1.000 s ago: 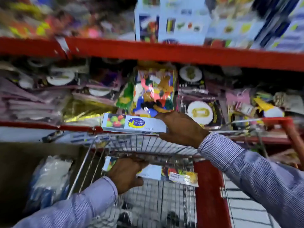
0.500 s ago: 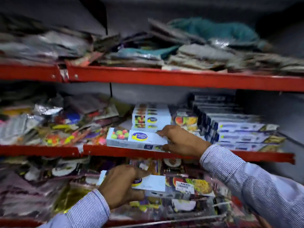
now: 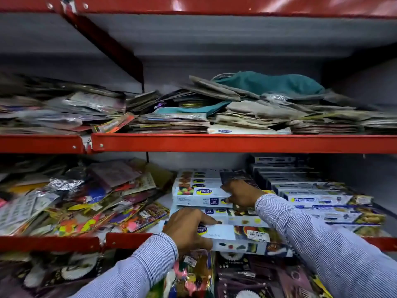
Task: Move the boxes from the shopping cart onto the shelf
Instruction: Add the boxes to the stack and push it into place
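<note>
Right hand [image 3: 241, 193] has set box [image 3: 198, 196] atop stack.

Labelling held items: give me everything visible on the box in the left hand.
The box in the left hand is a long, narrow carton, apparently printed cardboard. It has a white face with a round blue-and-yellow logo, food photos and a white barcode sticker toward its right end. It lies lengthwise at the front edge of the red shelf's lower level, below the stack of matching boxes. The left hand covers its left end; the grip's underside is hidden.
</note>
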Demonstrator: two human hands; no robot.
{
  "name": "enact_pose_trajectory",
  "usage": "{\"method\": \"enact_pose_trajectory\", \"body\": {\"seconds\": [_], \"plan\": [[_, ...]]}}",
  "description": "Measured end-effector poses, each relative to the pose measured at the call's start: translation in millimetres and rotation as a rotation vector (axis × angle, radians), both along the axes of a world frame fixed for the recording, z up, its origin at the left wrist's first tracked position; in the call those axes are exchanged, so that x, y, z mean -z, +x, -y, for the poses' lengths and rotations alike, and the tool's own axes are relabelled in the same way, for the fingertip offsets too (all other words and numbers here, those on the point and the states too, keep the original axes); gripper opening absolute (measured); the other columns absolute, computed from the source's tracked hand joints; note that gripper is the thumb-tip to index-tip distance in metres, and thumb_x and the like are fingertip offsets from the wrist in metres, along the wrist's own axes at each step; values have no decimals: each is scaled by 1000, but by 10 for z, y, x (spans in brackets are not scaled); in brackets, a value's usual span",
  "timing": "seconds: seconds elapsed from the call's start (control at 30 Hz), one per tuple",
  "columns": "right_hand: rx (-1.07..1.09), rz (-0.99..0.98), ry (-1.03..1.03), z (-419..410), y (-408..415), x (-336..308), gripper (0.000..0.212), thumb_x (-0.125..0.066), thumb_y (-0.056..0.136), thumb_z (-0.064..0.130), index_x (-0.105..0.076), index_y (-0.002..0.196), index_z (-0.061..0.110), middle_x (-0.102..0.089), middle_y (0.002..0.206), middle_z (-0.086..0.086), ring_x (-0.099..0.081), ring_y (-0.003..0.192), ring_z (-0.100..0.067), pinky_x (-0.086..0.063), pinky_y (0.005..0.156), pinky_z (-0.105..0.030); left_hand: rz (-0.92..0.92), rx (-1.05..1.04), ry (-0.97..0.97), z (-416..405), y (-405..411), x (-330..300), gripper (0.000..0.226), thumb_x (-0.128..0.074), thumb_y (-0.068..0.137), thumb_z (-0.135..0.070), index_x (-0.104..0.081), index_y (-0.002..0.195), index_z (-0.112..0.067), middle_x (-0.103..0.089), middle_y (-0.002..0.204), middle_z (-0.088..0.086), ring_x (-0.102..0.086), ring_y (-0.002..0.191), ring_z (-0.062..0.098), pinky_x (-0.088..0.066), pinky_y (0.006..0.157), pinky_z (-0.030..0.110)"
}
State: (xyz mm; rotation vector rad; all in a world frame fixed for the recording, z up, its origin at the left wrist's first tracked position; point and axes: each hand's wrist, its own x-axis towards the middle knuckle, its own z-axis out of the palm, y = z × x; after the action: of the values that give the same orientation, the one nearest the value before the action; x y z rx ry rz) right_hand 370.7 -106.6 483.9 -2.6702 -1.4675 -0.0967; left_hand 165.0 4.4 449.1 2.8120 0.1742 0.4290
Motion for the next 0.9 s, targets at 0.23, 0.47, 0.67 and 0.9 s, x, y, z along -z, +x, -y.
{"method": "enact_pose_trajectory", "body": {"seconds": [0.23,0.47,0.67,0.9], "plan": [[-2,-17,14,-184,230,221,54,-59,92,29,-43,141,10,-47,144,-20,-40,135,-34,-35,111,-38,-19,-35,9,-117,140,7,64,-77,57,-46,-62,119,-44,-69,118,-17,-63,104,9,-52,87,28],[-46,33,44,-276,284,317,55,-60,92,25,-43,142,9,-47,141,-20,-39,134,-35,-35,112,-38,-34,-44,9,-160,161,60,63,-80,61,-42,-61,120,-43,-67,123,-16,-61,109,10,-49,88,25],[-82,93,106,-254,312,283,25,-69,85,26,-66,101,7,-62,113,-16,-57,106,-31,-48,89,-34,-28,-56,8,-211,234,70,62,-79,61,-43,-61,120,-44,-67,121,-13,-59,108,14,-49,89,32],[-97,-105,135,-126,383,102,29,-57,93,30,-68,94,3,-73,96,-18,-67,89,-29,-52,85,-38,9,-46,-3,-321,464,-48,60,-81,63,-41,-63,120,-37,-67,124,-13,-62,112,12,-53,92,37]]}}
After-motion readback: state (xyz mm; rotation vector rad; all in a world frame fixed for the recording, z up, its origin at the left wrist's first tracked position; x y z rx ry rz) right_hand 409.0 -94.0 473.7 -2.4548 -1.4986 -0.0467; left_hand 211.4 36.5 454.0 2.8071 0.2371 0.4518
